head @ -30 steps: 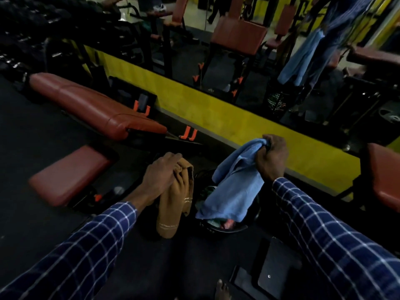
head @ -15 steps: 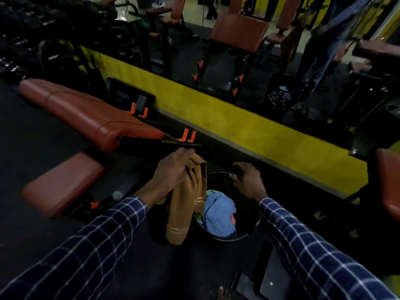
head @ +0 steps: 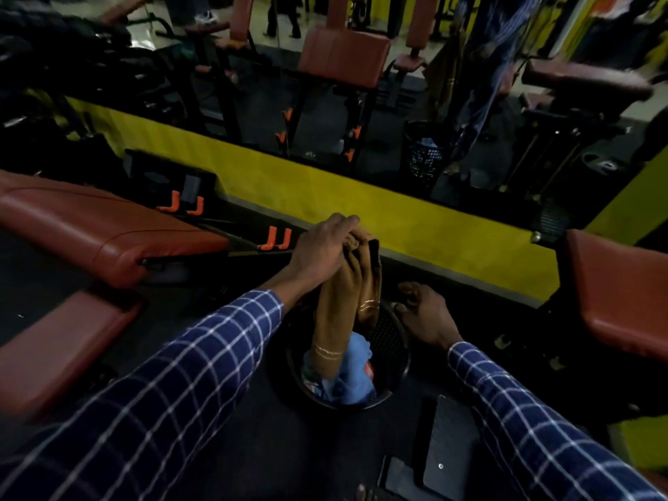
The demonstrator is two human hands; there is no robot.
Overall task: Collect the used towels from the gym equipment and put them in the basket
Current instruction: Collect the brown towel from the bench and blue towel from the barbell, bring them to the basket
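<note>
A black mesh basket stands on the dark floor in front of me. A blue towel lies inside it on other cloth. My left hand is shut on the top of a brown towel with pale stripes, which hangs straight down so its lower end dips into the basket over the blue towel. My right hand rests on the basket's right rim with its fingers spread, holding no towel.
A red padded bench and its seat pad lie to the left. Another red pad is at the right. A yellow wall base with a mirror above runs behind the basket. A dark flat plate lies near my feet.
My right hand dropped the blue towel into the basket and moved to the rim. My left hand carried the brown towel rightwards until it hangs over the basket.
</note>
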